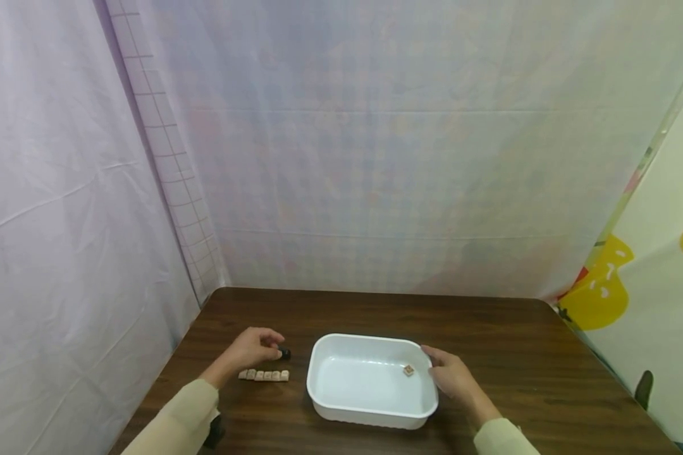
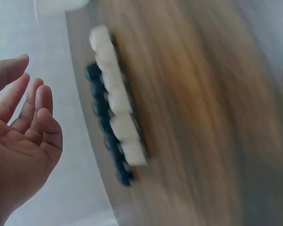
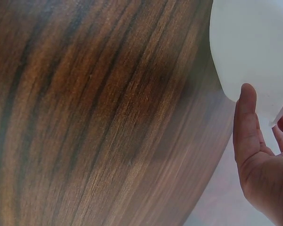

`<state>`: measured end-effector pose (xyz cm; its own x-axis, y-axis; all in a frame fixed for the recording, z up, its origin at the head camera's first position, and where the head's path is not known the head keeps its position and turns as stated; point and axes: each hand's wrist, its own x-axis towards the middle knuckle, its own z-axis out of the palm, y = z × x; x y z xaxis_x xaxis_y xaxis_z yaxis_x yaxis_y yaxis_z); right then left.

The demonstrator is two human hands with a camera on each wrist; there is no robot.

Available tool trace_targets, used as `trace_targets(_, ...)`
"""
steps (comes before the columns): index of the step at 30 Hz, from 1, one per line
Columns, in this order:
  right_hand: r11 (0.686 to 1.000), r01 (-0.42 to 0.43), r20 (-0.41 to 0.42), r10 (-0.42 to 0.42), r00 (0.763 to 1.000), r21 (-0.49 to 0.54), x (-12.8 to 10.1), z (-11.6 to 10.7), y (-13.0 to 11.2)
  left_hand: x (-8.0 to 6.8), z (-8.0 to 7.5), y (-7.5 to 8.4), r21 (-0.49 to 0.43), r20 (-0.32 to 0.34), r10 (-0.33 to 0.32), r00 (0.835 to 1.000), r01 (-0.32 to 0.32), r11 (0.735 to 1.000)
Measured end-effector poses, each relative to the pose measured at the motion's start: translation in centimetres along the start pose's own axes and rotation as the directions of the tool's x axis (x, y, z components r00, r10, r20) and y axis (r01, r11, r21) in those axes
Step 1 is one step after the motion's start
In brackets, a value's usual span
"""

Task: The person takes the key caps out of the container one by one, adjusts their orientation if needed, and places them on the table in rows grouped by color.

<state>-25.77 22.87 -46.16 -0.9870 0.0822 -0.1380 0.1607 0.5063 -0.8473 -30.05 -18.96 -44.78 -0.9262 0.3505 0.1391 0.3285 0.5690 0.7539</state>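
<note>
**Small pieces partly hidden beside the white tub**

Although the head view is sharp, the small things are hard to read in it. The left hand [image 1: 254, 349] is seen over a dark piece [image 1: 284, 354], with fingers bent, but whether the piece is pinched cannot be told. In the blurred left wrist view the fingers [image 2: 35, 110] are loosely apart and nothing is held. A row of pale tiles [image 1: 264, 375] lies just below the hand on the table [image 1: 518, 354]; dark pieces [image 2: 104, 117] are seen along it. The right hand [image 1: 454, 377] is placed at the right rim of the tub [image 1: 341, 414], the thumb [image 3: 246, 122] against the wall. One small cube [image 1: 408, 370] lies inside the tub. Both forearms are cut off.
</note>
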Motion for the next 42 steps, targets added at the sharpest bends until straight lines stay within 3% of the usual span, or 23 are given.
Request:
trace_targets(8,1.0,-0.001,0.002,0.001,1.0,0.009,-0.1,-0.1,-0.1,2.5,2.3,2.3,-0.042,0.018,0.044,0.999,-0.043,0.998)
trace_targets(14,1.0,0.003,0.003,-0.003,1.0,0.016,-0.2,-0.1,-0.1,3.6,4.4,4.8,-0.095,0.045,0.02,0.999,-0.016,0.995)
trace_targets(18,1.0,0.018,0.001,-0.018,1.0,0.01,-0.3,-0.1,-0.2,4.3,5.8,5.9,-0.079,0.076,0.022,0.997,-0.016,0.997)
trace_targets(31,0.999,0.035,-0.008,-0.035,0.999,-0.001,-0.2,-0.1,-0.1,6.3,11.1,9.0,-0.087,0.086,0.054,0.995,-0.047,0.995)
trace_targets(42,1.0,0.023,-0.01,-0.023,1.0,0.015,-0.3,0.0,-0.3,7.6,15.5,10.5,-0.051,0.101,0.111,0.989,-0.107,0.993)
